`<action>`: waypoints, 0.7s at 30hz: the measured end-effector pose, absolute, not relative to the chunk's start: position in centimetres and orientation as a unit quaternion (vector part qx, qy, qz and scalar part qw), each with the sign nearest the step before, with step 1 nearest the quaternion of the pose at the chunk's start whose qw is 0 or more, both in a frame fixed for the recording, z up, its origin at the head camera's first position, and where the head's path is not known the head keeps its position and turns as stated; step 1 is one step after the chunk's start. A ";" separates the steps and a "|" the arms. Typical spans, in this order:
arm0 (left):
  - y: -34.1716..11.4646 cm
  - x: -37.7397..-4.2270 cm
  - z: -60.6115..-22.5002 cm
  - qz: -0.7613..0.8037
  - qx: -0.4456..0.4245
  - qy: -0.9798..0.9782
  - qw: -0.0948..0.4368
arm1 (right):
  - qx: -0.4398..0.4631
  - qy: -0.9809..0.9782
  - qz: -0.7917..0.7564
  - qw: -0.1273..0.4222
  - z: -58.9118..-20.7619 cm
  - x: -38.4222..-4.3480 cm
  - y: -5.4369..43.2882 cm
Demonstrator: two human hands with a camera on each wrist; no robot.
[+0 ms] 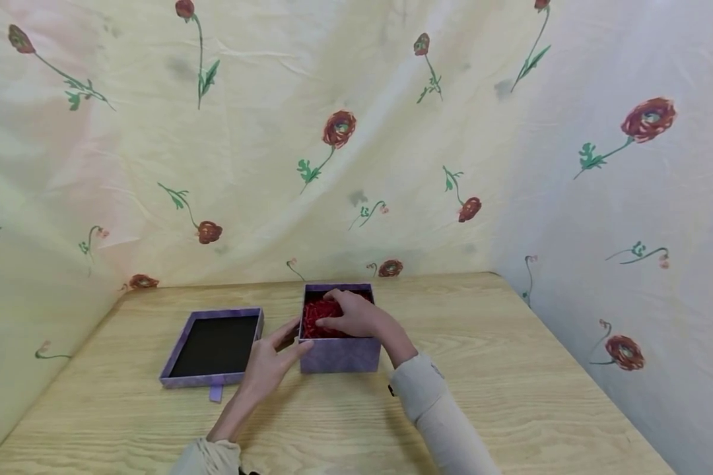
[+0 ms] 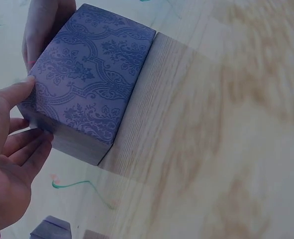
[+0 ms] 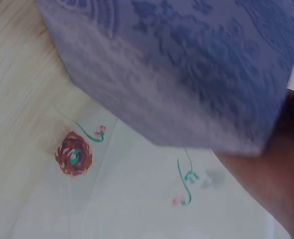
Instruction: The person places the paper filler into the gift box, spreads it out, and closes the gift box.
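Box (image 1: 344, 356) is gripped by left hand (image 1: 269, 363); right hand (image 1: 354, 316) touches red shreds (image 1: 315, 312), hold unclear.

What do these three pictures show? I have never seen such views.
No machine here, only a person's bare left hand and right hand. The wide picture comes from a head camera, the others from one on each wrist. On the wooden table are an open purple box with red shredded filling and, to its left, a lid, black inside. The left holds the box's near left corner between thumb and fingers. The right reaches into the filling; whether its fingers hold any is unclear.
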State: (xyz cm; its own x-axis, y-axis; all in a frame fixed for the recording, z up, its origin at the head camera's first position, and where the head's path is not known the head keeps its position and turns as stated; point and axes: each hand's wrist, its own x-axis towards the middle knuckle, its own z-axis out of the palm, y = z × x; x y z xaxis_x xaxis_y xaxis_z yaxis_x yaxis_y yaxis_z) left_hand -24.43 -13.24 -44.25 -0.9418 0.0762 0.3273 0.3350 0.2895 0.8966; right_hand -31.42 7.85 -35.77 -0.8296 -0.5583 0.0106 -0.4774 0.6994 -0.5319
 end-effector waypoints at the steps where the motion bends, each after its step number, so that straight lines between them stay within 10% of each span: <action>1: -13.2 -24.4 -44.3 -0.581 -0.129 -0.796 0.112 | -0.283 0.913 -0.284 0.069 -35.7 -31.3 8.2; 21: -13.6 -24.1 -43.6 -0.590 -0.135 -0.788 0.114 | -0.261 0.813 -0.506 -0.121 -34.6 -29.6 13.4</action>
